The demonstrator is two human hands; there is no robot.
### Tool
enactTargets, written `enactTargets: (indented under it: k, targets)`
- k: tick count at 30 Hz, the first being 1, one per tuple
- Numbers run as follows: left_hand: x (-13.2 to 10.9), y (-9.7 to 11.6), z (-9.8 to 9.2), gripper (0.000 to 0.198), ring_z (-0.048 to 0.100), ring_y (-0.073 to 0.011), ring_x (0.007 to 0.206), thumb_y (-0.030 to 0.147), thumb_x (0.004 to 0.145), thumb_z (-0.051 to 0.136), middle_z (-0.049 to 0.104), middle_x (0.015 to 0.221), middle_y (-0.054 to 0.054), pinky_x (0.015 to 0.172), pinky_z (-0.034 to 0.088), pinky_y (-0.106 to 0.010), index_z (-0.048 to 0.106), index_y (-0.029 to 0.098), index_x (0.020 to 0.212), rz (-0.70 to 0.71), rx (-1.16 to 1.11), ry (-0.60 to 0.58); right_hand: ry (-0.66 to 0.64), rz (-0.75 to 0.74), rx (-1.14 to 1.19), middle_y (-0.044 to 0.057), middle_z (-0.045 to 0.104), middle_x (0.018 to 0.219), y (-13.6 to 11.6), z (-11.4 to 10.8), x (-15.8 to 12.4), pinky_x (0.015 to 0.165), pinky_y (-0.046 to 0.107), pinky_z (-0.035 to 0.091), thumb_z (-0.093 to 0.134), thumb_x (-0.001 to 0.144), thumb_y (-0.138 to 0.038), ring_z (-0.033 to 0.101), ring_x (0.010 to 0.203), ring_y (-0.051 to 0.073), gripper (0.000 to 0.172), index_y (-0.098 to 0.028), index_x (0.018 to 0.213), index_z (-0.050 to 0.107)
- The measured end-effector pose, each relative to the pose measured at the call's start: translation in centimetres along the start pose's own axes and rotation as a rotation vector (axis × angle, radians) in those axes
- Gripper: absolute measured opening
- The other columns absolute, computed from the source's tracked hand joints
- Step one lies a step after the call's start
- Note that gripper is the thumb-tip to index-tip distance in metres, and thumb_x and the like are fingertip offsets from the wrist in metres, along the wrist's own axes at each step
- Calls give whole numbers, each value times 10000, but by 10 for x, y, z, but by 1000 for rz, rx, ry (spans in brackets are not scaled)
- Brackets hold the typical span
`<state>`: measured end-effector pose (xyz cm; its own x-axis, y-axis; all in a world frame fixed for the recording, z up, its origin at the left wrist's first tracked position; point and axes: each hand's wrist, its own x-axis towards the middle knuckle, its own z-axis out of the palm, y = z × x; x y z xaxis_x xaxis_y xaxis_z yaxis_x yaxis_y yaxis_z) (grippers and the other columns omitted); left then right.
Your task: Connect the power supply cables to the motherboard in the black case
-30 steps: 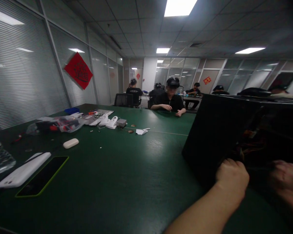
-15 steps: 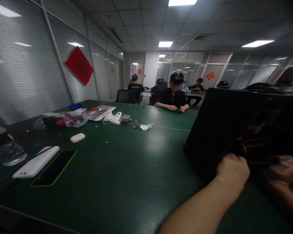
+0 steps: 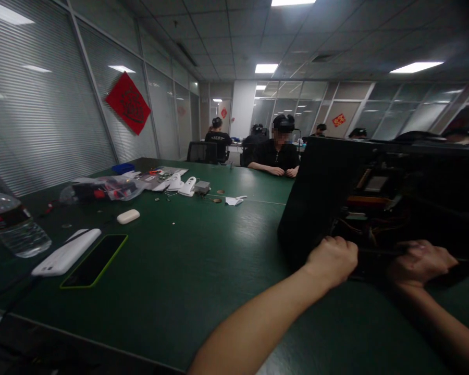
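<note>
A black computer case (image 3: 300, 192) stands tilted on the right side of the green table. Its near side is open, showing coloured cables and a drive with a pale label (image 3: 376, 183). My left hand (image 3: 333, 260) is closed round the lower front edge of the case, knuckles up. Further right, my right hand (image 3: 422, 262) is closed at the lower frame of the opening; its fingertips are partly lost in shadow.
On the green table (image 3: 203, 260) to the left lie a phone (image 3: 96, 260), a white power bank (image 3: 68, 252), a white earbud case (image 3: 128, 216) and a water bottle (image 3: 15, 224). Farther back are a plastic bag of parts (image 3: 105, 188) and white plastic pieces (image 3: 188, 186). A person (image 3: 275, 153) sits opposite.
The computer case has turned and shifted left in view, so more of its open inside shows. Both my hands have moved left with it, still closed.
</note>
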<state>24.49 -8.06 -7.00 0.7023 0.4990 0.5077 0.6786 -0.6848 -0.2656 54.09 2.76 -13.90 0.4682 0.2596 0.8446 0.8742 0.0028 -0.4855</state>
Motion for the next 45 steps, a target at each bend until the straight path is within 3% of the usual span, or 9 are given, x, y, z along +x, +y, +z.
enactTargets:
  k: [3, 9, 14, 19, 24, 30, 35, 39, 45]
  targets:
    - [-20, -18, -3, 186, 704, -250, 850, 134, 980, 474, 665, 917, -161, 687, 508, -321, 624, 50, 1050, -31, -50, 7, -108, 123, 74, 214, 538, 500, -18, 2, -16, 688, 515, 242, 436, 822, -411, 353, 557, 196, 584, -226, 269, 457]
    - [-70, -63, -30, 250, 703, -283, 928, 318, 1011, 582, 692, 1035, -153, 735, 548, -373, 603, 90, 1111, -86, -52, -87, -250, -63, 112, 187, 610, 604, -70, 2, -58, 780, 535, 218, 474, 760, -472, 471, 700, 247, 449, -227, 392, 554]
    - [-115, -111, -56, 310, 701, -275, 956, 394, 1032, 582, 703, 1059, -128, 769, 547, -369, 605, 112, 1157, -65, -17, -126, -188, -381, 193, 91, 662, 733, -152, -26, -99, 860, 472, 247, 412, 915, -470, 542, 812, 256, 442, -220, 627, 634]
    - [-165, -157, -76, 284, 707, -253, 942, 376, 1045, 567, 721, 1037, -100, 792, 548, -361, 630, 135, 1182, -74, 41, -129, -255, -496, 226, 48, 703, 824, -239, -61, -130, 879, 424, 248, 459, 1008, -334, 543, 861, 233, 343, -207, 755, 653]
    - [-218, -189, -98, 248, 712, -241, 874, 354, 1046, 561, 736, 986, -84, 760, 553, -359, 665, 151, 1146, -113, 116, -63, -366, -525, 310, 44, 732, 926, -302, -76, -156, 916, 420, 258, 502, 1022, -325, 551, 918, 237, 250, -221, 898, 692]
    - [-271, -218, -120, 335, 726, -222, 781, 347, 1093, 442, 772, 926, -86, 702, 540, -342, 706, 153, 1024, -140, 224, 103, -371, -502, 473, 24, 726, 937, -363, -80, -187, 938, 424, 275, 564, 997, -308, 562, 938, 227, 155, -223, 941, 681]
    - [-285, -228, -130, 425, 738, -203, 738, 458, 1087, 478, 782, 839, -50, 687, 528, -310, 728, 175, 893, -275, 187, 60, -489, -541, 486, 38, 741, 1050, -382, -81, -199, 975, 438, 271, 594, 987, -310, 575, 1007, 242, 154, -226, 1063, 698]
    - [-283, -224, -133, 468, 759, -228, 807, 493, 1082, 468, 802, 904, -69, 734, 547, -326, 761, 169, 913, -380, 157, -33, -583, -590, 456, 71, 740, 1131, -378, -86, -195, 992, 446, 269, 570, 1002, -289, 576, 1058, 264, 230, -216, 1177, 700]
    - [-281, -224, -133, 547, 763, -236, 817, 480, 1103, 363, 809, 922, -80, 749, 553, -340, 779, 171, 930, -414, 150, -53, -621, -628, 468, 80, 737, 1175, -373, -88, -191, 1006, 444, 266, 572, 1004, -277, 574, 1080, 260, 280, -205, 1252, 680]
